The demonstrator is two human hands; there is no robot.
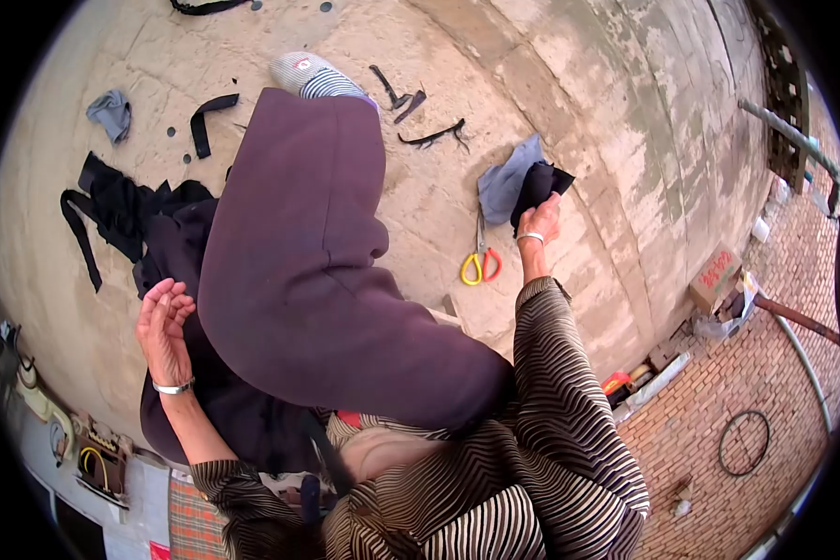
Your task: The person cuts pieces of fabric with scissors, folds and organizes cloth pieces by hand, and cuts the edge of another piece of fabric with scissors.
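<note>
My right hand [540, 220], stretched out to the right, is closed on a piece of black cloth [538, 188]. A grey-blue cloth scrap [505, 183] lies on the ground just behind that cloth. Close by are scissors [482, 260] with one yellow and one red handle, their blades partly under the grey-blue scrap. My left hand [164, 324] is raised on the left, fingers loosely bent and apart, with nothing visible in it. It is nearest to a heap of black cloth [163, 219] beside my leg in dark trousers [303, 224].
Black cloth strips [211, 121] and thin scraps [434, 136] lie about on the concrete ground [569, 84]. A small grey cloth [110, 115] is at the far left. On the right, a cardboard box [716, 278], a pipe [798, 322] and a ring [745, 443] are by brick paving.
</note>
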